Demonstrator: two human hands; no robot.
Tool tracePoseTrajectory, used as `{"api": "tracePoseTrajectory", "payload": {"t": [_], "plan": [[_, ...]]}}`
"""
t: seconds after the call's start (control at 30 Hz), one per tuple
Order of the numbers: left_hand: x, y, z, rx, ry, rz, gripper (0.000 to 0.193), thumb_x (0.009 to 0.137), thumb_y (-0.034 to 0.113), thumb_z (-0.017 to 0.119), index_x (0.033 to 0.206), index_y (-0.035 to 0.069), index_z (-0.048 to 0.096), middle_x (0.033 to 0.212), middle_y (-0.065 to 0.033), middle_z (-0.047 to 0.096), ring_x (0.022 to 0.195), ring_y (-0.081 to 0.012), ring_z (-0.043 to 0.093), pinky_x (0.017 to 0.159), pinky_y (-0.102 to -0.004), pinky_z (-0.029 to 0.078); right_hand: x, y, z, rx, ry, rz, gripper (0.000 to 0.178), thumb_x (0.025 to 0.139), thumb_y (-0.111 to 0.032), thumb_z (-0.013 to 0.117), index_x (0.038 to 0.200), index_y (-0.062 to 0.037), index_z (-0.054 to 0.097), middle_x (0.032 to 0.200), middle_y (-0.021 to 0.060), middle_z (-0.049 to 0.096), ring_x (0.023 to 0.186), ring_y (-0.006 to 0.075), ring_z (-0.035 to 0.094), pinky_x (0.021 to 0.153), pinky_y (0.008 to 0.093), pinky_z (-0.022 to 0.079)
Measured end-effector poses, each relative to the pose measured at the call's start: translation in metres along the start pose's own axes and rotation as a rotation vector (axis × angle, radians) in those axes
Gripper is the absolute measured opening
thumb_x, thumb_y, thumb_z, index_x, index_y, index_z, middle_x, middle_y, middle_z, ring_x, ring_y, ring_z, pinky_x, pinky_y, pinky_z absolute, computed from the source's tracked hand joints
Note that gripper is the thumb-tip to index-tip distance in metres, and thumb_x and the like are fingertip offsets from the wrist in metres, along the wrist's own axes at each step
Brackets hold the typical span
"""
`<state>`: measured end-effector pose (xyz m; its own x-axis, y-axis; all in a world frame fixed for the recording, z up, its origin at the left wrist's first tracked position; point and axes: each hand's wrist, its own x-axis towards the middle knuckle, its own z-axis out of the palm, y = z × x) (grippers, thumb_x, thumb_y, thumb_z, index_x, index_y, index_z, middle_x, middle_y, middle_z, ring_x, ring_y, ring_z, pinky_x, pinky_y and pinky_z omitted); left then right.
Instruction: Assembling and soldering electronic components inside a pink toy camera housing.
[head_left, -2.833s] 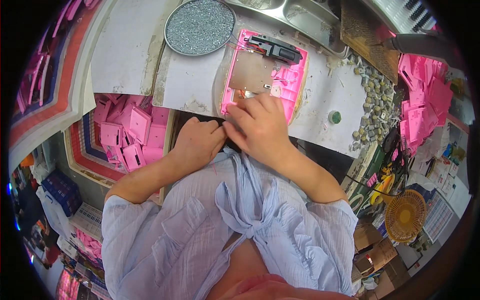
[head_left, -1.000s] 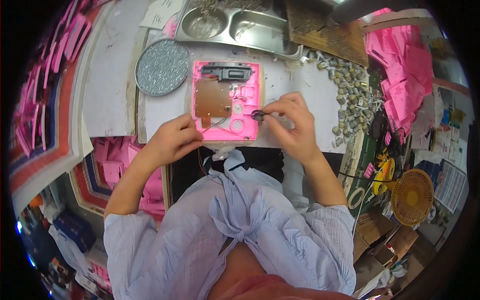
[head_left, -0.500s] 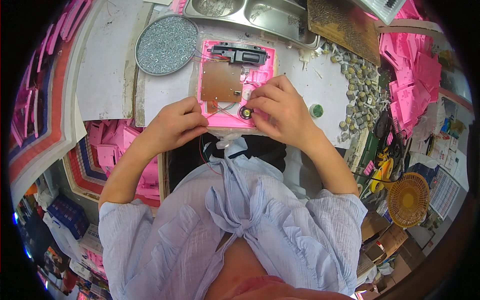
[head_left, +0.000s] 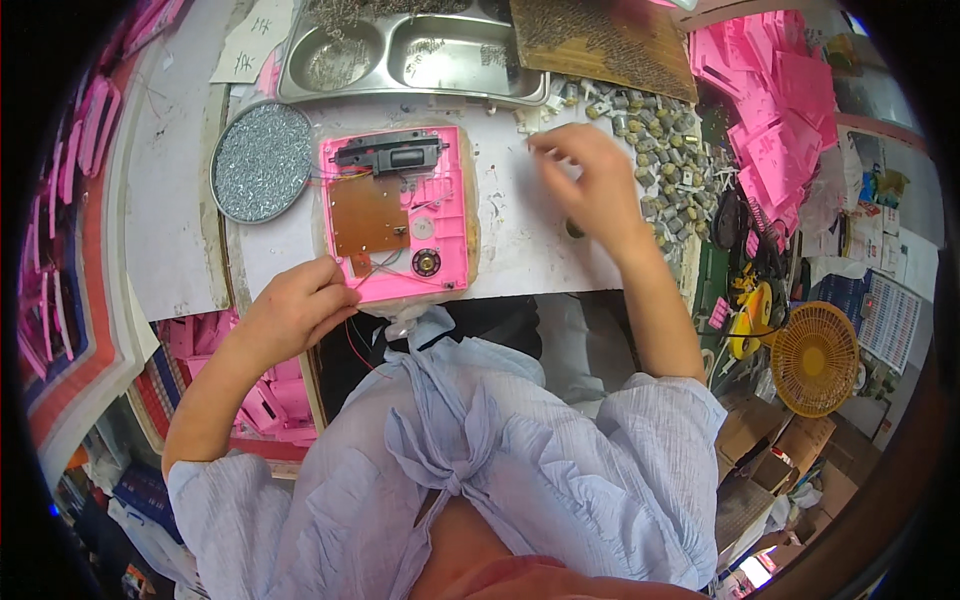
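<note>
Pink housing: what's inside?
Black module along the far edge, brown board, pale disc, round black part at near right, thin wires. Whatever lies under the board is covered; the left hand partly hides the near-left corner.

Left hand at near-left corner of pink case; speaker inside, near-right. Right hand above bench, short of motors.

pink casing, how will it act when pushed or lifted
The pink casing is probably stiff, given its ribbed moulding. Lying broad and flat, it's unlikely to roll. The black module could make its far side heavier.
</note>
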<state>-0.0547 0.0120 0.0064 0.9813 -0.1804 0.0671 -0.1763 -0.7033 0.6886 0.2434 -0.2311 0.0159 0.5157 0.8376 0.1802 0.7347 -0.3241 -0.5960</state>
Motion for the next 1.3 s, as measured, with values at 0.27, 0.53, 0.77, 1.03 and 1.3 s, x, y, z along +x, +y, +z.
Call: {"api": "tracePoseTrajectory", "payload": {"t": [0.27,0.53,0.77,1.03,1.3], "plan": [[0.075,0.017,-0.07,-0.141,-0.447,-0.056,0.028,0.081,0.014,0.078,0.104,0.003,0.069,0.101,-0.012,0.067,0.09,-0.0334,0.066,0.077,-0.0403,0.055,0.026,0.042,0.017,-0.175,0.04,0.258,0.02,0.079,-0.02,0.075,0.083,-0.003,0.065,0.079,0.0165,0.069,0.076,0.0357,0.068,0.069,0.0452,0.053],[0.242,-0.066,-0.067,0.602,0.108,-0.115,0.014,0.089,0.016,0.066,0.092,0.003,0.073,0.091,-0.019,0.07,0.087,-0.0395,0.067,0.079,-0.0472,0.055,-0.019,0.045,-0.021,0.206,0.068,0.394,0.038,0.079,-0.008,0.07,0.116,-0.0047,0.066,0.072,0.0056,0.056,0.065,0.0172,0.054,0.062,0.0313,0.045],[0.242,-0.046,-0.058,0.786,0.001,-0.43,0.019,0.083,0.016,0.068,0.086,-0.001,0.074,0.092,-0.0239,0.073,0.09,-0.0409,0.072,0.081,-0.0504,0.059,-0.052,0.035,-0.032,0.551,0.167,0.478,0.024,0.084,-0.004,0.074,0.106,-0.0056,0.064,0.079,-0.0055,0.054,0.065,0.0024,0.043,0.057,0.0211,0.035],[0.237,-0.065,-0.051,0.539,0.252,-0.165,0.018,0.079,0.015,0.072,0.089,0.0,0.066,0.09,-0.016,0.067,0.088,-0.037,0.069,0.077,-0.0483,0.056,-0.036,0.004,-0.022,0.734,0.143,0.435,0.02,0.087,-0.002,0.076,0.102,-0.0027,0.064,0.079,-0.0061,0.055,0.06,-0.0006,0.04,0.053,0.019,0.031],[0.224,-0.067,-0.049,0.383,0.676,-0.011,0.019,0.087,0.008,0.07,0.105,0.003,0.071,0.093,-0.013,0.072,0.081,-0.0272,0.07,0.073,-0.0376,0.056,0.0,-0.012,-0.019,0.978,0.045,0.386,0.023,0.091,-0.003,0.075,0.112,0.0023,0.067,0.085,0.0002,0.067,0.068,0.0076,0.065,0.06,0.0214,0.05]]}}
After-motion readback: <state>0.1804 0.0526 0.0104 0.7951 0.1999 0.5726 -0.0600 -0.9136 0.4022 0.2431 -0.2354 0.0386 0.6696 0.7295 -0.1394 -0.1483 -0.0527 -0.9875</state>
